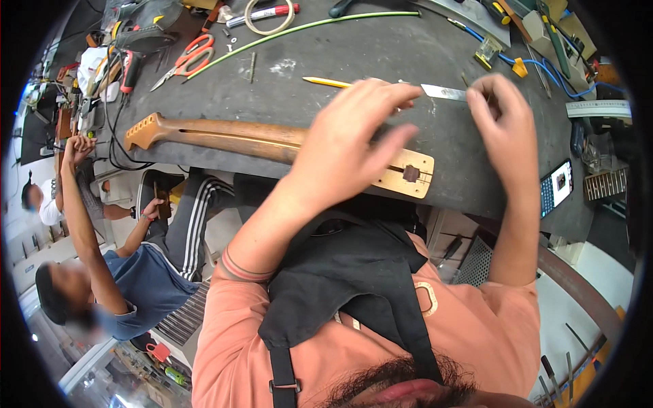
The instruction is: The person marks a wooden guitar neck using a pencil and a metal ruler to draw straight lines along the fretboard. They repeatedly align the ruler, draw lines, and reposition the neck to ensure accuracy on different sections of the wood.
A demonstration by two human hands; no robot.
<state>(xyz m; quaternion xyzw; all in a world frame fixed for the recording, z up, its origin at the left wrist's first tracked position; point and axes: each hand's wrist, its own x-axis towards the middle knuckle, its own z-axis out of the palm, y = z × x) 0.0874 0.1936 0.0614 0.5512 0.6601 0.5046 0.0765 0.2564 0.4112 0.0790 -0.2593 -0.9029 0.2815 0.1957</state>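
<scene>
A wooden guitar neck (235,130) lies lengthwise along the near edge of the bench. Its headstock points left, a long slot runs down its face, and its pale heel has a dark square recess. My left hand (357,139) is over the heel end with thumb and fingers apart, covering part of the neck. Farther right, my right hand (503,112) is raised with fingers curled in toward the thumb; what they pinch is too small or blurred to make out. A flat metal strip (443,92) with a slanted end reaches to its fingertips. A yellow pencil (325,81) lies beyond my left hand.
Orange-handled scissors (194,56), a long green rod (299,29), a marker (264,15) and a tape ring (248,24) lie on the far side. To the right are a phone (556,188), a blue cable (544,68) and a fretboard piece (605,183). A co-worker (153,279) sits at left.
</scene>
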